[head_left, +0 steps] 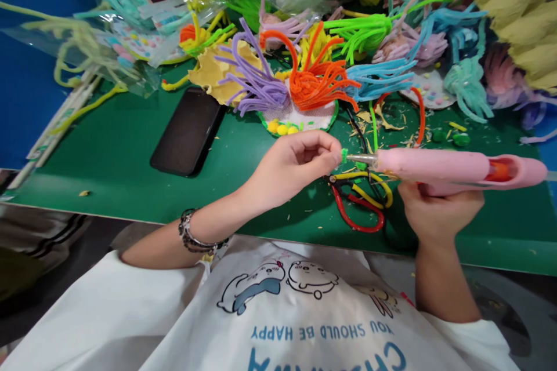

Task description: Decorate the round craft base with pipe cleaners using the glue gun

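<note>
Between its fingertips my left hand [300,162] pinches a small green piece [344,155]. The metal nozzle of a pink glue gun [435,167] points left and meets that piece, or nearly so. My right hand [439,208] is wrapped round the gun's handle, below its body. Just behind my left hand lies a round white mesh disc [304,120] with a green edge and yellow balls. Purple [263,90] and orange [319,84] pipe-cleaner bundles rest on the disc's far part.
Scissors [359,220] with red and yellow handles lie below the nozzle. A black phone [188,131] is on the green table [130,185] at the left. Coloured pipe-cleaner bundles [365,32] crowd the back; scraps [391,122] lie behind the gun.
</note>
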